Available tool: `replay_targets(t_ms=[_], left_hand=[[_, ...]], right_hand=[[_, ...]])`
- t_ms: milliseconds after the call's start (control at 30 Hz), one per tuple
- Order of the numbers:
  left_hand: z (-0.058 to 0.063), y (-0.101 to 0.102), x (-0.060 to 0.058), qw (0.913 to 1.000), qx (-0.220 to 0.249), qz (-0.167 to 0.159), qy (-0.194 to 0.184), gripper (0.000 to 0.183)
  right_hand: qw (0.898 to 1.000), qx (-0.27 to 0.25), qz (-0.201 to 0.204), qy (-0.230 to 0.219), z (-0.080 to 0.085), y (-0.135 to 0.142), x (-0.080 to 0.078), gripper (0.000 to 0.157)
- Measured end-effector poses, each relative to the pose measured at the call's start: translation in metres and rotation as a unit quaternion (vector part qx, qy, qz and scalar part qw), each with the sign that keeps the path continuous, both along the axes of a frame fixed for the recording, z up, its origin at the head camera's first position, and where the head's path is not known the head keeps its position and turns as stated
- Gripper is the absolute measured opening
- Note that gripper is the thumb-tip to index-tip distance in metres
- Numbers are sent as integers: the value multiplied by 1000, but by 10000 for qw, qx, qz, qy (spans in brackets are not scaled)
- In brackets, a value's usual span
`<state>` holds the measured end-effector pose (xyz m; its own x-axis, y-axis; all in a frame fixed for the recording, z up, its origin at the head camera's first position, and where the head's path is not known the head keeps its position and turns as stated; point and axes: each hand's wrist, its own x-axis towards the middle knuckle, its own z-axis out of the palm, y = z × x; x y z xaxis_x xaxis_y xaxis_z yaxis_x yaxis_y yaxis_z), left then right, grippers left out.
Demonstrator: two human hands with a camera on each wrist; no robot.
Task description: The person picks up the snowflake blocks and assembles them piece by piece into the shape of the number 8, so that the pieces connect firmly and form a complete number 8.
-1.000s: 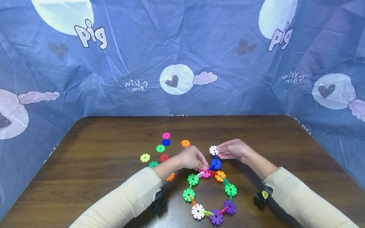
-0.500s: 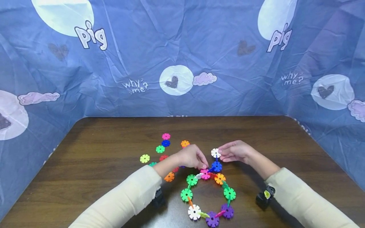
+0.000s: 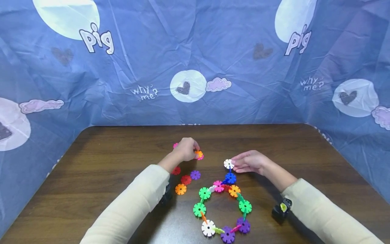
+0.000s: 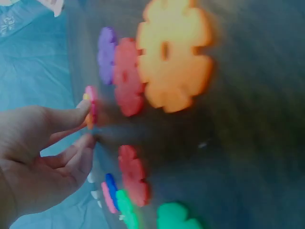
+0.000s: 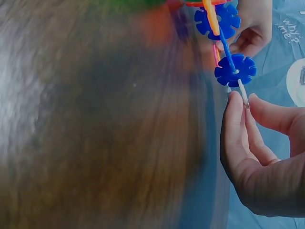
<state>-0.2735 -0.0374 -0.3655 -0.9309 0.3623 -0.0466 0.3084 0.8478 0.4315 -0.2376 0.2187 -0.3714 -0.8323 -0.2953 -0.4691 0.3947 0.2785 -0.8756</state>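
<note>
Pinching white disc in right hand at far end of linked disc chain, with left hand at orange disc overlapping pink disc farther left, unclear whether pinched.

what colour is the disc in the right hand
White, notched, round plastic disc, clearest in the head view.

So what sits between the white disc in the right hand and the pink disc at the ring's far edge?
In the head view, blue discs join the white disc to the pink disc: one face-on, flanked by two edge-on.
</note>
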Motion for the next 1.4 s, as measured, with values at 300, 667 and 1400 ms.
replay_targets(t_ms=[300,667,1400], left_hand=[[-3,2,2,9992,326,132,186,19],[-4,13,17,9909,1092,-759,212,9],[-7,20,20,9845,1015,-1205,763,7]], right_hand=[[9999,-47,95,-48,1,-11,-1,45],[9999,-30,-83,-50,-2,-19,-3,42],[9998,36,-203,-38,-4,-33,-5,38]])
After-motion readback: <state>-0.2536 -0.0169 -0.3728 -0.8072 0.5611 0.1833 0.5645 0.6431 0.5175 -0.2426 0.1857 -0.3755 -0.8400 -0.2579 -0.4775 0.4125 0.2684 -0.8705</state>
